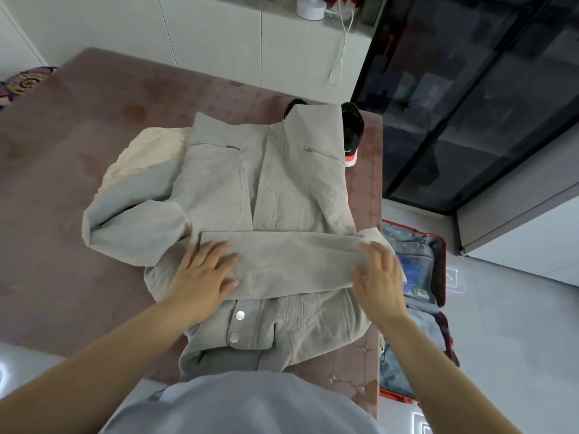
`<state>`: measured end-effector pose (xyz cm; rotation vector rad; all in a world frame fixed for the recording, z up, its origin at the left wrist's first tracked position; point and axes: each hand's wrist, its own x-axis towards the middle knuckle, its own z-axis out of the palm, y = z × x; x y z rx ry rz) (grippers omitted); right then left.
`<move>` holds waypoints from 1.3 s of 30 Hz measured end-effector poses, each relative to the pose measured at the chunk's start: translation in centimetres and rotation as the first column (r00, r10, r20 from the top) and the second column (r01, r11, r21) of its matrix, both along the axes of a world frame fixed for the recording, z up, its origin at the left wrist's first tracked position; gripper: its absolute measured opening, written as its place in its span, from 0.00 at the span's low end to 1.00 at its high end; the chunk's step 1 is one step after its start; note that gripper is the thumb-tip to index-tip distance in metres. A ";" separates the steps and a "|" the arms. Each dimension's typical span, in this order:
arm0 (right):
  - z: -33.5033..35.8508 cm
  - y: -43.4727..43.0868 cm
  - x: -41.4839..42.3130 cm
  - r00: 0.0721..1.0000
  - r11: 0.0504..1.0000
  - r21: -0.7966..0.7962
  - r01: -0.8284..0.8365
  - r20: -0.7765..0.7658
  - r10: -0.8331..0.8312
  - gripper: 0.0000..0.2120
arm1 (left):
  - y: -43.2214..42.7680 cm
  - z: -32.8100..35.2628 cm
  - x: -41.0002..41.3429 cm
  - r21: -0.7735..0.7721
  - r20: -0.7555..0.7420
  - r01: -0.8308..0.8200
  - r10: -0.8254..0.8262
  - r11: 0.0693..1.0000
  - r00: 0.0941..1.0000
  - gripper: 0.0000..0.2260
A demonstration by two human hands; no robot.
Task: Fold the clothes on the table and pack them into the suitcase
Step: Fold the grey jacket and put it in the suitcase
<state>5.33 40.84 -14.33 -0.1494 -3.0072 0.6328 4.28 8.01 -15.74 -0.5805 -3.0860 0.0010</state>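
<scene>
While the grey jacket [282, 189] lies on the table [62, 214], the left hand [203, 274] presses flat on its crossed sleeve [291, 264]; the right hand [379, 277], fingers curled, grips the sleeve's right end, near the open suitcase [441, 261].

The jacket [282, 189] is matt grey cloth with a fine ribbed, corduroy-like nap. Its snap buttons [240, 314] at 6 o'clock and zip pulls [232, 147] at 12 shine like metal. At 10 o'clock the cream garment [141, 151] looks nubbly, perhaps knitted. The table cover [78, 214] is matt, blotchy cloth. At 3 o'clock the suitcase [440, 245] has a smooth red shell, and the floor [517, 339] is glossy.
</scene>
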 end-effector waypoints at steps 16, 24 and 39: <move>-0.6 -10.2 0.8 0.728 0.841 0.085 -0.535 0.552 0.408 0.31 | -12.5 7.3 -6.0 0.538 0.364 -0.753 0.701 0.378 0.612 0.26; 4.2 -15.6 -1.3 0.761 0.853 -0.183 -0.490 0.389 0.520 0.27 | -15.0 8.4 -6.7 0.524 0.267 -0.654 0.623 0.546 0.735 0.13; 10.8 -20.9 -6.0 0.903 0.812 -0.583 -0.010 0.343 0.258 0.24 | 2.6 8.9 2.5 0.270 -0.259 0.321 -0.253 0.908 0.932 0.14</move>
